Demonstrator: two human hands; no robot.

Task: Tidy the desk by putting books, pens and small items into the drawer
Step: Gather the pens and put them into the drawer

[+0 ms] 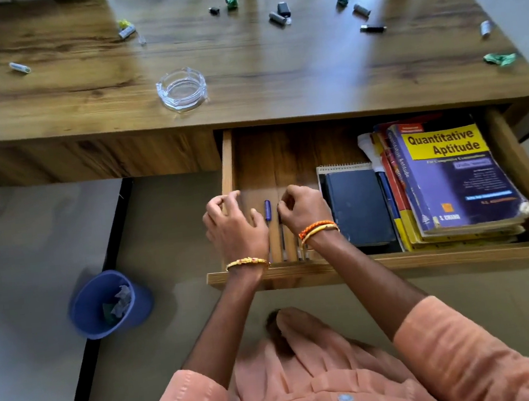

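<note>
The desk drawer [426,260] is pulled out. My left hand [235,231] hovers over its left front corner, fingers loosely curled, with nothing seen in it. My right hand [305,210] is beside it, fingertips pinching a dark pen [279,214]. A blue pen [267,209] lies on the drawer floor between the hands, and more pens lie partly hidden under my wrists. A black notebook [358,206] on a spiral pad and a stack of books [450,177] fill the drawer's right half.
On the desk top [276,78] are a glass ashtray [181,89], several small cylinders such as the grey cylinder [276,18], green paper wads including the green wad [500,59], and a black stick [373,29]. A blue bin [87,312] with paper stands on the floor at left.
</note>
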